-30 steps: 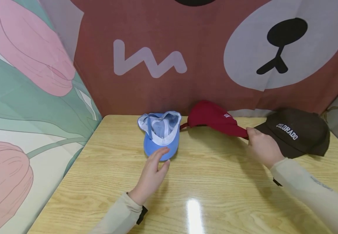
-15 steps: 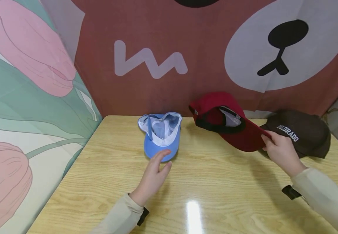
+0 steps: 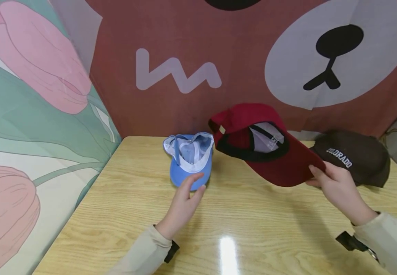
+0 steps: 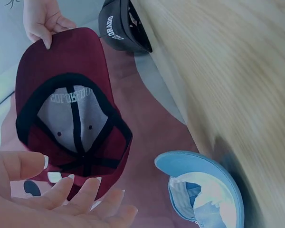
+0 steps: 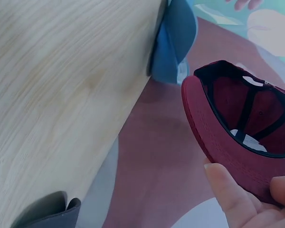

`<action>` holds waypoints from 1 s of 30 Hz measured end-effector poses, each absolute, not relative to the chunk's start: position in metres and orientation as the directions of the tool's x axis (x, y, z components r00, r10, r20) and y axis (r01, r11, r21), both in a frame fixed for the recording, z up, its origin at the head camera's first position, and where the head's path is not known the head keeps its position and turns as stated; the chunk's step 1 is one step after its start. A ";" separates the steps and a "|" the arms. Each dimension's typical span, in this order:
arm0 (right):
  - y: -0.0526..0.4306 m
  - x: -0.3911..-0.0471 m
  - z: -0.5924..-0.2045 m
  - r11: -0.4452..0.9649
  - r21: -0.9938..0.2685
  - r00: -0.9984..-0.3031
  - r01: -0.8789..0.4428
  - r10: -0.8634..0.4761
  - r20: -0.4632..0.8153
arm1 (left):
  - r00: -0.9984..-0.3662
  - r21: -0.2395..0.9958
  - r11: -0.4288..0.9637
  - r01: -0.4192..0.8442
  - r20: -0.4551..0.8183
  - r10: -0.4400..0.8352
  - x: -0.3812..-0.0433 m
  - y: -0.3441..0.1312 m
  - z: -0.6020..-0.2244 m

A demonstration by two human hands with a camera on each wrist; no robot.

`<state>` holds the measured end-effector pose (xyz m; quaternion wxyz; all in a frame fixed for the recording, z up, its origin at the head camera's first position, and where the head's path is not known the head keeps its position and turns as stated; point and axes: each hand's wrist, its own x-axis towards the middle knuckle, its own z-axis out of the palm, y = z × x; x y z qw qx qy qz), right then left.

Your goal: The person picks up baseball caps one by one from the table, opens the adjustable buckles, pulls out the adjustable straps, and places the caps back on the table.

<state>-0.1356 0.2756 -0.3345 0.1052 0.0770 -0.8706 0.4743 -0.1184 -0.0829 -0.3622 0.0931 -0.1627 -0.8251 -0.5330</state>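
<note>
My right hand [image 3: 342, 189] pinches the brim of a dark red baseball cap [image 3: 298, 164] between thumb and fingers. The cap is raised over the table and tilted, so its black sweatband and pale inner panel face me. My left hand [image 3: 181, 206] is held with fingers spread and nothing in them, in front of a blue baseball cap [image 3: 176, 173]. That blue cap lies on the table with its hollow side up and its brim toward me. In the left wrist view, the left fingers [image 4: 85, 194] overlap the back of the red cap [image 4: 61, 52].
A dark brown cap [image 3: 367, 152] lettered COLORADO sits at the right rear of the wooden table [image 3: 123, 214]. Behind the table hangs a brown cloth [image 3: 184, 110] with a bear print; a tulip-print cloth [image 3: 57, 137] covers the left side.
My right hand has lifted the red cap off the table and drawn it toward me and right, turning its underside into view. The left hand and the blue cap stay nearly still.
</note>
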 end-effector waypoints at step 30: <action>0.274 -0.123 -0.332 0.547 -0.701 -0.888 -0.457 -0.227 0.401 | -0.840 0.837 0.150 0.527 0.539 -0.056 -0.141 -0.077 -0.325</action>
